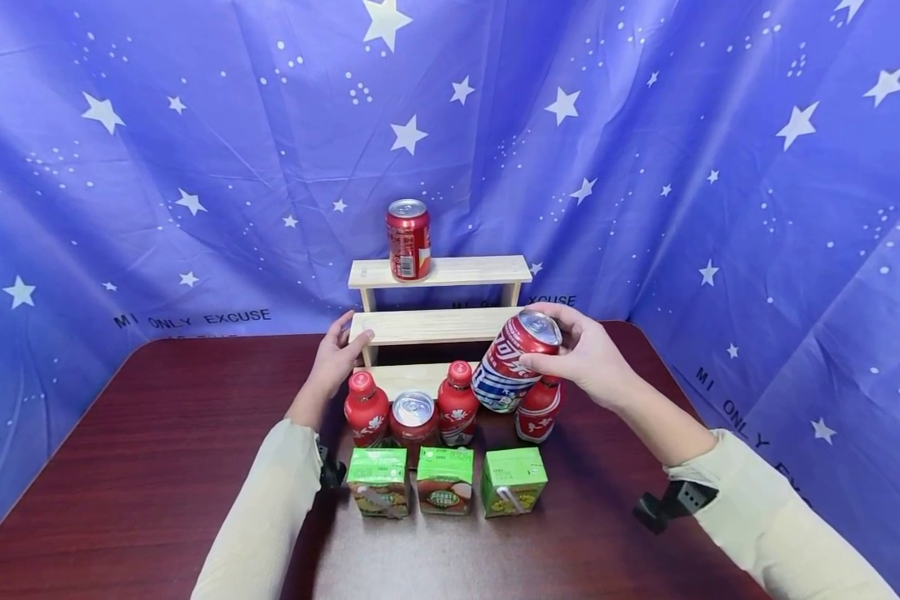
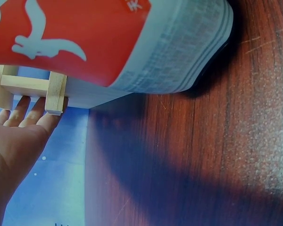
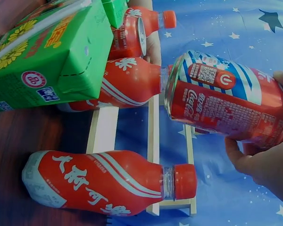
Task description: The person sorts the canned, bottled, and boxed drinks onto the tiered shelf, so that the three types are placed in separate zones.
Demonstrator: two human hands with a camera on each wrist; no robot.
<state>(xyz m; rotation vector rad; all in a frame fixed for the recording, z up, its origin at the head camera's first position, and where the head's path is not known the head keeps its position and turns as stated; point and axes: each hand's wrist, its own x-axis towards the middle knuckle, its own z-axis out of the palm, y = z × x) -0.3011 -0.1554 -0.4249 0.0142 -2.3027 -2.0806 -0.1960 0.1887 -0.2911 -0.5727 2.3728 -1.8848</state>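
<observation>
My right hand (image 1: 588, 354) grips a red, white and blue soda can (image 1: 506, 362), tilted above the lowest step of a three-tier wooden display stand (image 1: 427, 327). In the right wrist view, the fingers hold this cola can (image 3: 226, 101) near its upper end. Its lower end is raised off the boards. At the stand's left end, my left hand (image 1: 336, 358) holds the middle step, thumb on top and the other fingers by the outer side. One red cola can (image 1: 408, 242) stands upright on the top step, left of centre.
In front of the stand are red bottles (image 1: 366, 410), (image 1: 457, 404), (image 3: 104, 183), with a red can (image 1: 414, 417) between two of them. Nearer stand green drink cartons (image 1: 378, 482), (image 1: 445, 481), (image 1: 514, 482) on the dark wooden table (image 1: 195, 467). A blue star-patterned cloth (image 1: 232, 167) hangs behind.
</observation>
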